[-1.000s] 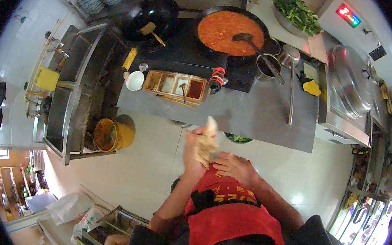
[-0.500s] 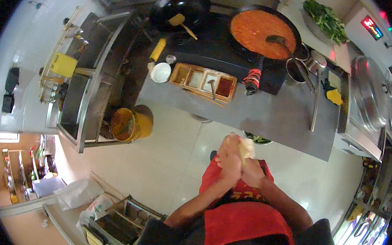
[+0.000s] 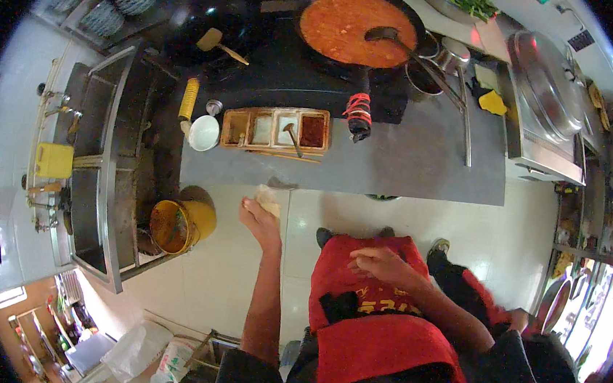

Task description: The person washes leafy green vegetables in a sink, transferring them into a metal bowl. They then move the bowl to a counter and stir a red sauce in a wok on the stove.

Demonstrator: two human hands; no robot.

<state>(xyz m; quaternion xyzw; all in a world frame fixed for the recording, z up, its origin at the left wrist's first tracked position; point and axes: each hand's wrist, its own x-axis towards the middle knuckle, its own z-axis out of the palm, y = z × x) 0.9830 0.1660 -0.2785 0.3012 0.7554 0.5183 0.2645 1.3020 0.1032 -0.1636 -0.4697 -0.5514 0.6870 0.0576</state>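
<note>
My left hand (image 3: 259,220) is stretched out to the left, its fingers closed on a pale, crumpled piece of cloth or paper (image 3: 269,200); which of the two I cannot tell. It hangs over the floor, just short of the grey counter's (image 3: 380,177) front edge. My right hand (image 3: 382,265) is in front of the red apron (image 3: 334,256), fingers loosely stretched and slightly blurred, holding nothing that I can see. Beyond the left hand, a wooden seasoning box (image 3: 241,146) with several compartments and a small spoon stands on the counter beside a white bowl (image 3: 204,133).
A large pan of orange-red sauce (image 3: 343,27) holds a ladle (image 3: 383,34). Left of it is a black wok (image 3: 230,21) with a spatula. A yellow bucket (image 3: 202,220) stands on the floor at left. Another person's leg (image 3: 451,273) and shoe are close on my right.
My hands were together around the pale piece; now they are apart. The left has carried it leftward and the right stays by the apron. The view has shifted, and another person appears at right.
</note>
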